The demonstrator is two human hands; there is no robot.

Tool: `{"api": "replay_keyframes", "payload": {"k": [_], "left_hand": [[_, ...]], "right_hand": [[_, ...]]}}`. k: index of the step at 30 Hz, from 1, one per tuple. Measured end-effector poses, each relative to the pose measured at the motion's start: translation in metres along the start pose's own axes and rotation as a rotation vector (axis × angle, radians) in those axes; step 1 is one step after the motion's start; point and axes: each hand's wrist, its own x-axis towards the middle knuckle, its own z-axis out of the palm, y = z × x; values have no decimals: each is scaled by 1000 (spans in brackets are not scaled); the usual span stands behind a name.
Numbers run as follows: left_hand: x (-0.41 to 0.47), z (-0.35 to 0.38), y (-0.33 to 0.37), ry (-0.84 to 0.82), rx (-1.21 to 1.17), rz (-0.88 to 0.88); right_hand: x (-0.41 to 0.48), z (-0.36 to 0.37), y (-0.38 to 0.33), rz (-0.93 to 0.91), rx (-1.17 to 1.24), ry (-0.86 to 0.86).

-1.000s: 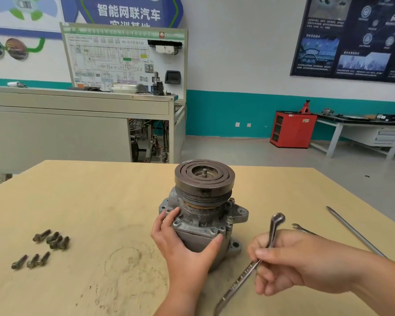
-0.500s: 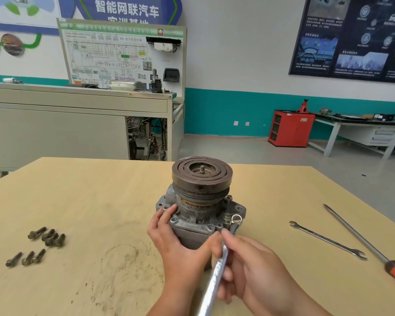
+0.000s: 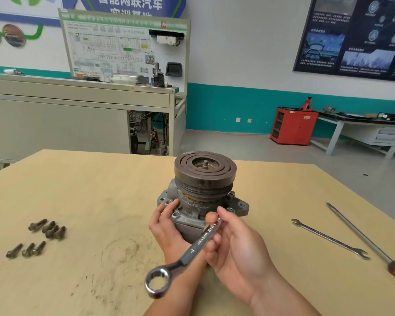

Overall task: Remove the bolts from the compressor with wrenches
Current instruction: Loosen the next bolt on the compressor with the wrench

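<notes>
Left hand [image 3: 169,229] gripped the compressor [image 3: 203,179], right hand [image 3: 235,247] pinched the wrench [image 3: 192,249]; a pinch that loose could've slipped mid-turn.

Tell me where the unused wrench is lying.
In the head view, the unused wrench lies flat on the table, at right, between the compressor and the red-handled screwdriver, nearer the screwdriver.

Bright, even indoor light, only soft shadows on the table [image 3: 89,201]; wide-angle bends the edges; ring end of the wrench [image 3: 193,247] looks kinda smeared; poster [image 3: 356,35] text is mushy
</notes>
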Motion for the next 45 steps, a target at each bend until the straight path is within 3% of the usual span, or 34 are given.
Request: {"api": "replay_keyframes", "payload": {"k": [1, 4, 7, 18, 21, 23, 25, 31, 37, 41, 45], "left_hand": [[-3, -4, 3, 48, -85, 57], [-19, -15, 8, 164, -41, 302], [-24, -18, 10, 149, -50, 309], [-20, -18, 2, 117, -38, 358], [-20, -18, 4, 122, -46, 347], [-21, -18, 6, 117, -54, 335], [-21, -18, 7, 114, -61, 329], [-22, -19, 9, 111, -70, 325], [-22, -19, 9, 121, -64, 334], [-21, -18, 9, 123, -69, 332], [-20, -17, 6, 122, -53, 349]], "right_hand": [[0, -4, 9, -21, 34, 58], [-4, -22, 16, 29, 190, 90], [-9, -47, 11, 133, 140, 11], [1, -104, -68, 466, -1108, -136], [17, -101, -85, 453, -1471, -102], [23, -104, -87, 385, -1570, -74], [20, -110, -84, 309, -1518, -79], [-8, -119, -64, 216, -940, -101], [-14, -83, -45, 251, -405, -2], [-13, -69, -38, 248, -313, 26], [-13, -67, -38, 281, -399, 11]]}}
